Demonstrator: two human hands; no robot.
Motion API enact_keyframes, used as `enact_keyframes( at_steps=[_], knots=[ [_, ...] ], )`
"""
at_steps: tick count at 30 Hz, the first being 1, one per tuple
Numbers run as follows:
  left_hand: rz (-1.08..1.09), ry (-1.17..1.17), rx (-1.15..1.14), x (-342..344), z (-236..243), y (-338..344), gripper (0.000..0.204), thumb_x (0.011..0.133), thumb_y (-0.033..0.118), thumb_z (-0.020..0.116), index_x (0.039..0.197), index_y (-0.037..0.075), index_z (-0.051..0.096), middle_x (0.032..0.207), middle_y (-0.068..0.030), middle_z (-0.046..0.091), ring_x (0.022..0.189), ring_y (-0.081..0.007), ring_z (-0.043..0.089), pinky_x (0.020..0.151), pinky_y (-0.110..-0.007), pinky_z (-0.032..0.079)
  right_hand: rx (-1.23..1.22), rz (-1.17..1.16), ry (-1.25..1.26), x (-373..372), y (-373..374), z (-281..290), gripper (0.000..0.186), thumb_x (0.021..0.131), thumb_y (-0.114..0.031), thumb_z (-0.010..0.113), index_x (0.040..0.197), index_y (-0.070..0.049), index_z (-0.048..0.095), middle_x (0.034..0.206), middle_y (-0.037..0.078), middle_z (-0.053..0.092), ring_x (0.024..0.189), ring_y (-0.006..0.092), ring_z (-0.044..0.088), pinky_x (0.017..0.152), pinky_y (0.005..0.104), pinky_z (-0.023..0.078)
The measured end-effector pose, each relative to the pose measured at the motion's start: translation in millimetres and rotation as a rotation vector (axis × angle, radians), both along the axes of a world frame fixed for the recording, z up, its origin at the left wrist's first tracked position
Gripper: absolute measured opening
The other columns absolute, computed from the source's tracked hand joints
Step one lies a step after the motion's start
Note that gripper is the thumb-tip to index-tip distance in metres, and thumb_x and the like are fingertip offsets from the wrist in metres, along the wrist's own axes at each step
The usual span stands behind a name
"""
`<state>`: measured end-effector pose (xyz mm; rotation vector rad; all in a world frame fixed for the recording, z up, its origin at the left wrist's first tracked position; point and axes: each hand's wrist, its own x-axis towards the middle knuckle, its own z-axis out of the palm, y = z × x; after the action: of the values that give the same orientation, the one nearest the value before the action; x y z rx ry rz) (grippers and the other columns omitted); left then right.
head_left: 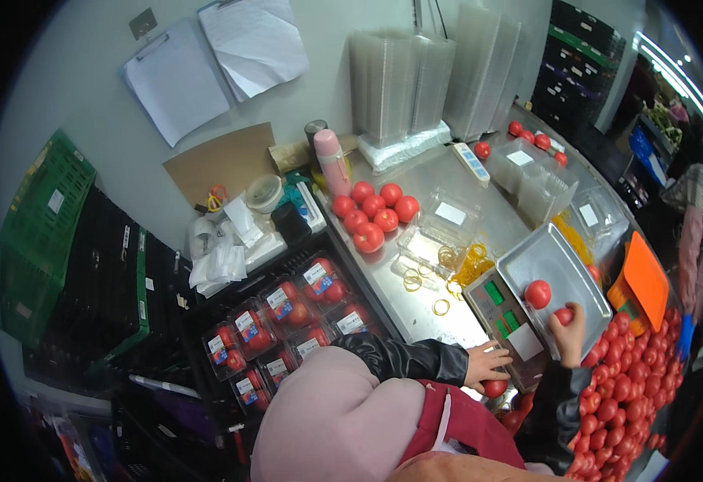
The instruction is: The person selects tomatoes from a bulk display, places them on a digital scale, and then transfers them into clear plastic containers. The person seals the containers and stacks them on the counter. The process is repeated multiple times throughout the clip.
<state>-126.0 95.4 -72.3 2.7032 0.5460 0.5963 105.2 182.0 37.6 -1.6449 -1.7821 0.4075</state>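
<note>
My right hand (570,337) is closed around a tomato (563,316) at the near side of a shallow metal tray (546,261) on a weighing scale (486,313). Another tomato (537,294) lies in the tray, just left of that hand. In front of the scale, my left hand (486,365) has its fingers bent over a red tomato (495,389), partly covering it. Left of the scale are yellow rubber bands (474,265) and an open clear plastic punnet (440,233).
A large heap of tomatoes (625,394) fills the right side, beside an orange scoop-like piece (647,277). Packed punnets (287,305) sit in a black crate at left. More tomatoes (374,207), a pink flask (331,161) and stacked clear containers (400,88) stand behind.
</note>
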Motion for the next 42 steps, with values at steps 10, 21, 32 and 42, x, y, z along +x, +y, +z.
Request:
enact_keyframes(
  at_steps=[10,21,32,42],
  knots=[
    [0.13,-0.1,0.212,11,-43,-1,0.066,0.074,0.03,0.074,0.136,0.022,0.055,0.152,-0.0173,0.038,0.143,-0.0353,0.032,0.114,-0.056,0.024,-0.052,0.626,-0.041,-66,-166,-13,0.042,0.071,-0.01,0.071,0.112,-0.004,0.061,0.113,0.016,0.058,0.102,0.0371,0.057,0.086,0.0444,0.046],
    [0.061,0.041,0.055,2,-3,2,0.073,0.068,0.038,0.079,0.135,0.021,0.057,0.147,-0.0162,0.042,0.138,-0.0336,0.037,0.112,-0.054,0.028,0.112,0.219,-0.121,-48,51,1,0.04,0.08,-0.017,0.071,0.114,0.002,0.062,0.108,0.023,0.063,0.104,0.0392,0.06,0.093,0.0429,0.047],
    [0.054,-0.233,0.232,12,-49,8,0.066,0.068,0.035,0.077,0.13,0.023,0.059,0.143,-0.0133,0.047,0.134,-0.0332,0.043,0.104,-0.053,0.035,0.119,0.323,0.305,-80,-55,45,0.041,0.079,-0.017,0.071,0.112,0.001,0.055,0.105,0.017,0.058,0.096,0.0347,0.059,0.089,0.0397,0.047],
    [-0.201,-0.388,-0.216,-2,-31,65,0.024,0.082,0.02,0.067,0.104,0.01,0.072,0.098,-0.012,0.071,0.093,-0.0343,0.066,0.076,-0.044,0.053,0.066,0.489,-0.057,-98,-162,-53,0.029,0.074,-0.007,0.076,0.097,-0.001,0.06,0.096,0.019,0.059,0.085,0.0374,0.059,0.074,0.0438,0.049]
  ],
)
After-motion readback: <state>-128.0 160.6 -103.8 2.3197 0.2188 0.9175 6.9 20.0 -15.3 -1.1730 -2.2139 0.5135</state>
